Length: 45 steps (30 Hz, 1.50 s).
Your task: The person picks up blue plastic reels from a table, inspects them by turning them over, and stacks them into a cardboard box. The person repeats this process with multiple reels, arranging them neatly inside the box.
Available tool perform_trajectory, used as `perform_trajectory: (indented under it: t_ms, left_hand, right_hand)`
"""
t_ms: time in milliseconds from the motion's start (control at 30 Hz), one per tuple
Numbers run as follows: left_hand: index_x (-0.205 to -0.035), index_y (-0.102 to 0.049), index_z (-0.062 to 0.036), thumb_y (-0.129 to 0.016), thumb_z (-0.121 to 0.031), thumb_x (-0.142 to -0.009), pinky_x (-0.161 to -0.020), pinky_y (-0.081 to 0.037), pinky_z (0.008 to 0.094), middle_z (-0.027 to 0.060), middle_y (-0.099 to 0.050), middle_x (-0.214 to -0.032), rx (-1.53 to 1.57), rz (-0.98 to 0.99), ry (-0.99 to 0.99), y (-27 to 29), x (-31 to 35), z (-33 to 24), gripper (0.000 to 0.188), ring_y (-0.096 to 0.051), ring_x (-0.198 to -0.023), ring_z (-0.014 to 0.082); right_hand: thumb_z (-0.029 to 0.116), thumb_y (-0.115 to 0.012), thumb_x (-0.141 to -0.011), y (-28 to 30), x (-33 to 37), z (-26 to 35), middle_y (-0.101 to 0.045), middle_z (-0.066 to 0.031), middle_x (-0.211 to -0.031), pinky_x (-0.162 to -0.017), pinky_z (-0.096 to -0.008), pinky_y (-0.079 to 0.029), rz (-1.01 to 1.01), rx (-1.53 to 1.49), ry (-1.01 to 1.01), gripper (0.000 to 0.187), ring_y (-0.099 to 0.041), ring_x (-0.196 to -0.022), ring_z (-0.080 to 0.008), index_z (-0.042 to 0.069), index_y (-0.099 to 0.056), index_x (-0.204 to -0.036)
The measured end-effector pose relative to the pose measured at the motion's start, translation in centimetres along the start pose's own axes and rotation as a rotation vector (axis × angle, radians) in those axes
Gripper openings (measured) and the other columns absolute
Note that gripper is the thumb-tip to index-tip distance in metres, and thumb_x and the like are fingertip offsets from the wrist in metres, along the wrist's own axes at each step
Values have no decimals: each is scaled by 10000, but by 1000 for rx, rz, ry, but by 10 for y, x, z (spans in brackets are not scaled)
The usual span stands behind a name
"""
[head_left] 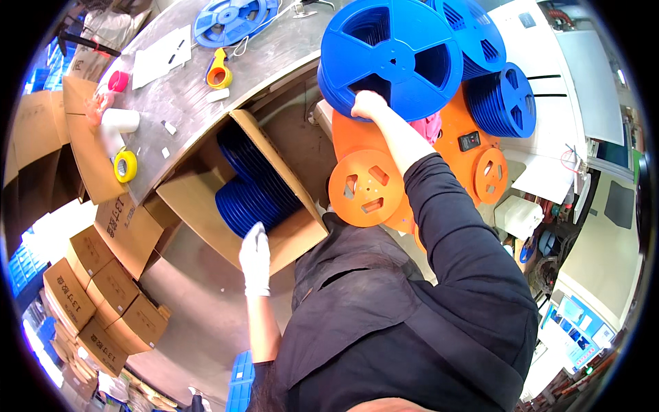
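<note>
My right hand is bare and closed on the lower edge of the front blue reel, its fingers at a cutout. This reel fronts a stack of similar blue reels above an orange surface. My left hand, in a white glove, is by the open side of a cardboard box. Its fingers point toward the dark blue reels standing in two rows inside. They look stretched out, with nothing visible in them; whether the tips touch the reels I cannot tell.
Left of the box is a grey table with a yellow tape dispenser, a yellow tape roll and a blue reel. Orange reels stand near my right arm. Stacked cartons are at lower left.
</note>
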<state>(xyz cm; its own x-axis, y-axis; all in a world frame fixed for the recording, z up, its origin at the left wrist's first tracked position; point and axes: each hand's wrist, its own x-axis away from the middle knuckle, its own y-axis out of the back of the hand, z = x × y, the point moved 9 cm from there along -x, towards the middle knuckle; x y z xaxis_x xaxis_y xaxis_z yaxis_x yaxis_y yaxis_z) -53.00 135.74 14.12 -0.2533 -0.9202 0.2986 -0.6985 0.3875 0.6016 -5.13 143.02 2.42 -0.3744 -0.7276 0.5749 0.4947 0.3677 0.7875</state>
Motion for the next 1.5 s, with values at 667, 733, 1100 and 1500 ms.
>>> perform_trajectory:
  t_ms: [667,733,1100,1500]
  left_hand:
    - [-1058,-627,-7,-668,-241,-850,-605,-507,338,85,-676,-843,-345,202,-1359,183,148,-409,316,-626,-647,258]
    - [-1063,-624,-4,-659,-243,-858,-594,-504,341,85,-672,-834,-296,221,-1385,193,159,-403,317,-618,-635,246]
    - [-1091,-610,10,-607,-254,-903,-535,-484,353,83,-650,-781,56,404,-1502,230,183,-375,325,-572,-568,180]
    - [-1100,-634,50,-518,-96,-977,-821,-498,266,101,-665,-989,653,291,-344,103,62,-215,223,-610,-889,134]
  right_hand:
    - [377,-739,-680,-19,218,23,-693,-195,-1002,-834,-394,-526,-55,-243,-119,537,-671,-952,-328,42,-673,-1093]
    - [367,-763,-660,-8,245,29,-697,-197,-954,-806,-361,-522,-111,-432,-99,529,-682,-889,-291,5,-680,-1037]
    - [232,-669,-830,41,425,30,-664,-121,-903,-797,-373,-551,-246,-2022,192,306,-643,-838,-248,-7,-633,-1018]
    - [345,-722,-813,9,498,28,-416,33,-623,-568,-296,-359,-30,-2349,966,359,-399,-552,-119,104,-487,-938]
